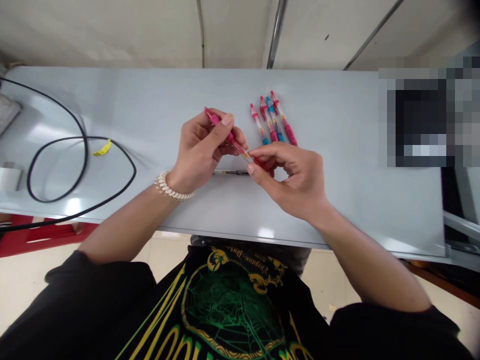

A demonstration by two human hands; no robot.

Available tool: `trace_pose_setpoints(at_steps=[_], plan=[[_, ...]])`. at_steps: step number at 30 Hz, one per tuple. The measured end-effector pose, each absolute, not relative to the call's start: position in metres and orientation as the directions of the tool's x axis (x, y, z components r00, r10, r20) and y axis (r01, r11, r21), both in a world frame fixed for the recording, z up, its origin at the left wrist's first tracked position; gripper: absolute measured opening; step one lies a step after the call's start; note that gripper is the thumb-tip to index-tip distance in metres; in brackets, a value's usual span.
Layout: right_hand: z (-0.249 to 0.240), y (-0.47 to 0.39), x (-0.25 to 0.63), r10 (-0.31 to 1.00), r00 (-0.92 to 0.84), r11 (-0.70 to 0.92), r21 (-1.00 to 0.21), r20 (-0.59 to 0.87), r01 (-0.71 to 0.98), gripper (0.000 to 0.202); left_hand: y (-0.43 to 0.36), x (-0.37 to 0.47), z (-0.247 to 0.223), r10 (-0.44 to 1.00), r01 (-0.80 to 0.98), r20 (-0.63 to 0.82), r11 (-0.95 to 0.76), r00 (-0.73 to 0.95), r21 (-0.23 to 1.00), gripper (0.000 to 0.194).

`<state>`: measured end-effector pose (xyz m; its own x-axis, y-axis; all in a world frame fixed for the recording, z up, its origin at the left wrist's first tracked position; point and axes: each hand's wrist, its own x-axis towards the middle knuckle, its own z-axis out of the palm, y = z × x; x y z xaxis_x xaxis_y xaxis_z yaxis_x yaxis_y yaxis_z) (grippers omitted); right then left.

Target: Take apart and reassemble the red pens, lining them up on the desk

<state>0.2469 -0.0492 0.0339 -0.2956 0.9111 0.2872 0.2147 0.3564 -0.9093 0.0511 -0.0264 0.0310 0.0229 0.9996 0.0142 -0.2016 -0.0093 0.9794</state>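
Observation:
Between my two hands is a pink pen (240, 148) with a clear barrel, slanting down to the right above the table. My left hand (204, 145) pinches its pink upper end between thumb and fingers. The fingertips of my right hand (294, 175) close on its lower red end, which they partly cover. Beneath the hands a dark, slim pen (234, 172) lies on the tabletop, partly hidden. Just beyond my right hand rest several clear-barrelled pens (275, 120) with pink and blue parts, side by side.
The grey-white table (348, 190) runs along a wall panel (236, 35). A black cable (84, 150) with a yellow tag (102, 148) loops over its left side, near a white block (10, 177). A blurred-out dark object (420, 120) is at the right end. A red stool (45, 237) shows below the left edge.

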Motion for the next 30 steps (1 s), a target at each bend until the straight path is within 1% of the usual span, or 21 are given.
trace_pose_setpoints(at_steps=[4,9,12,17,22,26,28,30], plan=[[0.029,-0.049,0.245,0.918,-0.275,0.347,-0.915,0.287,0.204,0.011,-0.029,0.053,0.033,0.999,-0.177,-0.044,0.043,-0.003,0.983,0.044],[0.023,-0.046,0.244,0.919,-0.250,0.355,-0.916,0.306,0.187,0.013,-0.029,0.053,0.029,0.995,-0.227,-0.092,0.082,-0.034,0.971,0.045],[0.019,-0.044,0.244,0.922,-0.247,0.346,-0.921,0.299,0.180,0.016,-0.029,0.053,0.028,0.995,-0.230,-0.085,0.071,-0.049,0.971,0.044],[0.013,-0.042,0.243,0.932,-0.273,0.282,-0.951,0.240,0.127,0.025,-0.030,0.056,0.028,0.999,-0.260,-0.031,0.026,-0.013,0.965,0.044],[0.010,-0.041,0.239,0.934,-0.325,0.178,-0.982,0.148,0.065,0.042,-0.031,0.058,0.025,0.997,-0.235,-0.072,0.072,0.005,0.969,0.046],[0.008,-0.041,0.237,0.935,-0.334,0.143,-0.988,0.117,0.054,0.041,-0.032,0.060,0.024,0.998,-0.276,-0.058,0.053,-0.011,0.960,0.044],[0.006,-0.040,0.239,0.939,-0.298,0.215,-0.970,0.172,0.117,0.036,-0.031,0.060,0.025,0.998,-0.297,-0.047,0.031,-0.047,0.954,0.043],[0.003,-0.039,0.241,0.903,-0.277,0.397,-0.885,0.329,0.243,0.036,-0.029,0.060,0.026,0.994,-0.299,-0.055,0.023,-0.099,0.954,0.041]])
